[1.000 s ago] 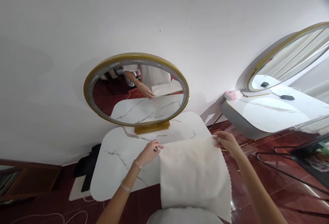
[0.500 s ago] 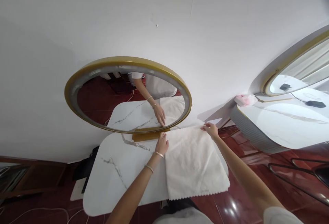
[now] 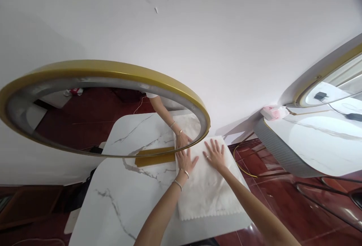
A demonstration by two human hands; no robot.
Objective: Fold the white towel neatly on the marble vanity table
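Note:
A white cloth with a scalloped edge (image 3: 207,197) lies on the right part of a white marble-patterned table (image 3: 113,197). My left hand (image 3: 185,160) rests on the cloth's far left corner with its fingers spread, close below the mirror's rim. Farther right, my right hand (image 3: 215,155) lies flat on the cloth near its far edge, fingers apart and a ring on one of them. Neither hand grips the cloth. Just left of my left hand is the gold mirror base (image 3: 155,156).
A large round gold-framed mirror (image 3: 118,69) leans over the table's far side. At the right are a second table (image 3: 325,144), a pink and white packet (image 3: 274,112), another gold-framed mirror (image 3: 311,82) and a black-framed chair (image 3: 319,187).
Both hands have gone from closed fingers at the cloth's far edge to spread fingers on it. The cloth's far right corner has come down, and the view has moved closer.

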